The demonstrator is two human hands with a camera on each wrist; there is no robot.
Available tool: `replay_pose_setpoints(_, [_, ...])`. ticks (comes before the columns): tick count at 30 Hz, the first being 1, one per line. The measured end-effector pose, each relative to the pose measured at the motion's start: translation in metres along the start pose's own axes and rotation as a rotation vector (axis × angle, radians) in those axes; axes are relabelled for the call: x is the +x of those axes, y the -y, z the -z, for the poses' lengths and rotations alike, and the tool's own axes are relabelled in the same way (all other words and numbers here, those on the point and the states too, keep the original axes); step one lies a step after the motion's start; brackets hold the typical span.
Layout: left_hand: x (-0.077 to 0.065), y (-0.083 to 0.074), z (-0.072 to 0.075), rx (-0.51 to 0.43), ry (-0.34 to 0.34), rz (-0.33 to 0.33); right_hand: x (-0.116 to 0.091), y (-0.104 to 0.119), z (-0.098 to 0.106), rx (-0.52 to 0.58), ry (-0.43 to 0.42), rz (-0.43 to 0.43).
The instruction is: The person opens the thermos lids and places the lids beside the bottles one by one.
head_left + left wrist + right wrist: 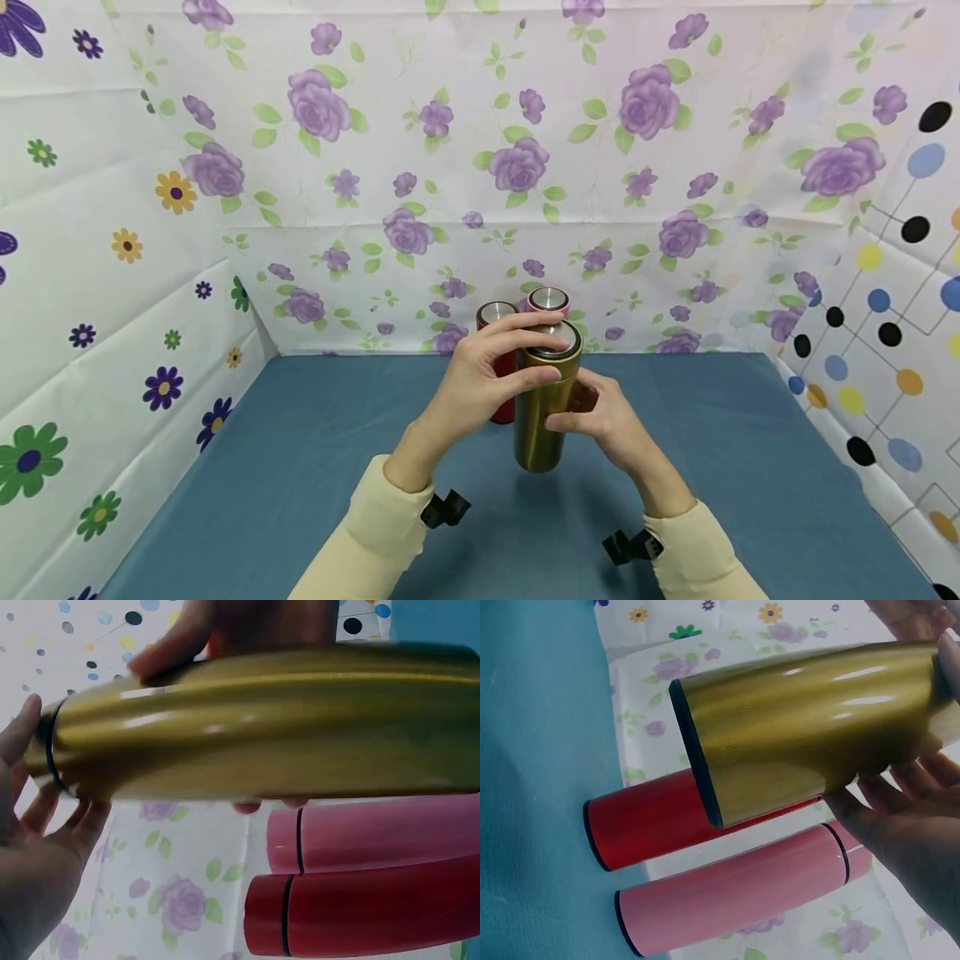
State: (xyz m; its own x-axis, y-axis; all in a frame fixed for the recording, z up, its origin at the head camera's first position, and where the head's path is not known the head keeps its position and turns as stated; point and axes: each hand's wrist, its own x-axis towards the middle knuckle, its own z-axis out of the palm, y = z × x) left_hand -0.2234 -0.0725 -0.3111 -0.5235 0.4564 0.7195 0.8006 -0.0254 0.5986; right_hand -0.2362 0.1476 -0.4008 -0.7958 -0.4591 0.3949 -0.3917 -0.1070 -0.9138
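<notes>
Clerk: First item?

Checker: Vacuum flask, gold [540, 425], one. Brushed metallic body; lid [564, 337] with a bright metal disc on top; dark ring [52, 746] under the lid; black base [696, 754]. Roughly upright, lid uppermost, held clear of the worktop [337, 433].

Clerk: Held how?

Checker: Two hands. Left hand [487, 367]: fingers and thumb curled about the gold flask's lid end. Right hand [603, 412]: grasping the gold flask's body below, thumb on the near side, fingers round the far side.

Clerk: Neighbouring stock?

Checker: Vacuum flask, red [649, 821], one: behind the gold flask and to its left, upright, standing on the worktop. Vacuum flask, pink [735, 896], one: directly behind the gold flask, upright, beside the red one. Both with dark rings and black bases.

Clerk: Worn items?

Checker: Cream sleeves [378, 521], a pair, on the near side of the gold flask. Small black wrist cameras [445, 508], two, one per wrist.

Clerk: Surround?

Checker: Worktop covering, blue, beneath the gold flask. Purple-rose cloth [420, 167], beyond it. Daisy-print cloth [97, 217], to its left. Dotted cloth [892, 267], to its right.
</notes>
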Motion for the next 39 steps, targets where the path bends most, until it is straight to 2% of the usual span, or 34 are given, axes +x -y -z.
replay_pose_setpoints(5, [0.002, -0.003, 0.008, -0.098, 0.114, 0.027, -0.001, 0.001, 0.004, 0.075, 0.099, 0.003])
replay_pose_setpoints(11, [0.002, -0.004, 0.009, -0.142, 0.152, 0.025, -0.001, 0.002, 0.005, 0.103, 0.159, 0.005])
replay_pose_setpoints(16, [0.002, -0.003, 0.008, -0.15, 0.149, 0.019, -0.001, 0.0, 0.005, 0.093, 0.145, 0.011])
replay_pose_setpoints(21, [0.001, -0.004, 0.008, -0.153, 0.118, 0.031, 0.0, 0.0, 0.002, 0.075, 0.119, 0.022])
replay_pose_setpoints(26, [0.002, -0.003, 0.004, -0.121, 0.049, 0.014, 0.001, 0.003, -0.002, 0.015, 0.048, 0.034])
replay_pose_setpoints(32, [0.002, 0.001, -0.003, -0.066, -0.034, -0.016, 0.001, 0.005, -0.005, -0.053, -0.033, 0.007])
replay_pose_setpoints(35, [0.002, 0.001, -0.003, -0.059, -0.027, -0.014, 0.001, 0.005, -0.006, -0.063, -0.047, 0.007])
replay_pose_setpoints(39, [0.003, 0.0, 0.001, -0.073, 0.017, -0.006, 0.0, 0.007, -0.005, -0.068, -0.041, 0.005])
